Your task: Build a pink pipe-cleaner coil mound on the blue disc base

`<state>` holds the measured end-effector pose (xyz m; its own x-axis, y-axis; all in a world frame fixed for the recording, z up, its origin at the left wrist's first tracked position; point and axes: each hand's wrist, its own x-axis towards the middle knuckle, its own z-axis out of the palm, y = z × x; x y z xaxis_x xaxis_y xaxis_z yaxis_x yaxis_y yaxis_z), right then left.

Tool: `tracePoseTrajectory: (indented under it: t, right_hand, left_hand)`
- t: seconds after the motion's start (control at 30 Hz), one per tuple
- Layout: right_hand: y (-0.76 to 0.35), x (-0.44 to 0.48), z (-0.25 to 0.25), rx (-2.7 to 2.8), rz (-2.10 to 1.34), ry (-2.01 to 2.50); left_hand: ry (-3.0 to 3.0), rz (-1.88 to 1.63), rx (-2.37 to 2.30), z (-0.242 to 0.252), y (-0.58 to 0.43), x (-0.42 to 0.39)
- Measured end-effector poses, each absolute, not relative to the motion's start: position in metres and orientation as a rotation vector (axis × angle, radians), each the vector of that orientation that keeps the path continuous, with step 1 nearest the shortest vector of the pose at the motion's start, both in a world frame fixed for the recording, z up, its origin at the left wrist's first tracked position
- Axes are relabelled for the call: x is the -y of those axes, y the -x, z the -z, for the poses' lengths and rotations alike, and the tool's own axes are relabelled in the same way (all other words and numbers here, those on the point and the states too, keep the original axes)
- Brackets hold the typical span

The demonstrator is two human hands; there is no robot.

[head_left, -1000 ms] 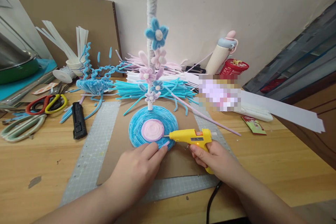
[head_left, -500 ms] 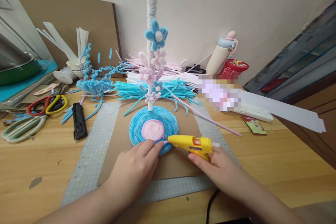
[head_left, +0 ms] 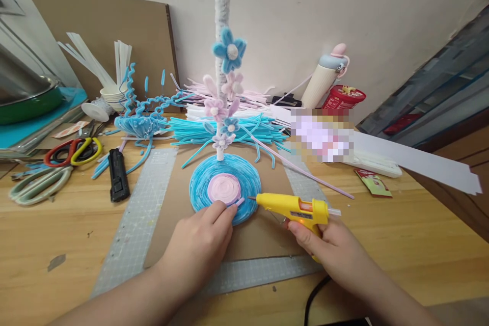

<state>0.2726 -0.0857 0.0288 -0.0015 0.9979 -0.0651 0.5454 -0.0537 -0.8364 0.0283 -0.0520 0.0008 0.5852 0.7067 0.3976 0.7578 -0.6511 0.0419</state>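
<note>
My left hand is closed at the front edge of a round blue base, pinching the end of a pink pipe cleaner. A coiled pink disc lies in the middle of that base, and the pinched end runs along its lower right side. In my right hand is a yellow glue gun, its nozzle pointing left, a little apart from the pink end. Behind the disc rises a white fuzzy-wrapped stem bearing blue, pink and lilac flowers, among them a large blue flower.
Under the base lie a cardboard sheet and a grey cutting mat. Blue pipe cleaners are heaped behind. Scissors and a black cutter lie left. A bottle and red tub stand back right.
My right hand has drawn the glue gun to the right, its nozzle now away from the pink disc. My left hand keeps its pinch near the disc. The view has shifted slightly.
</note>
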Motion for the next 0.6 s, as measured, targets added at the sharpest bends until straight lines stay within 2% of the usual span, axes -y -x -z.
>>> tracePoseTrajectory:
  t: [0.27,0.6]
  right_hand:
    - [-0.2706,0.0836,-0.0196,1.675,-1.104,1.58]
    - [-0.2637,0.0787,-0.0249,1.689,-1.047,1.571]
  left_hand:
    - [2.653,0.545,1.274,-0.003,-0.0315,0.0527]
    - [2.653,0.528,1.302,0.001,-0.0321,0.0522]
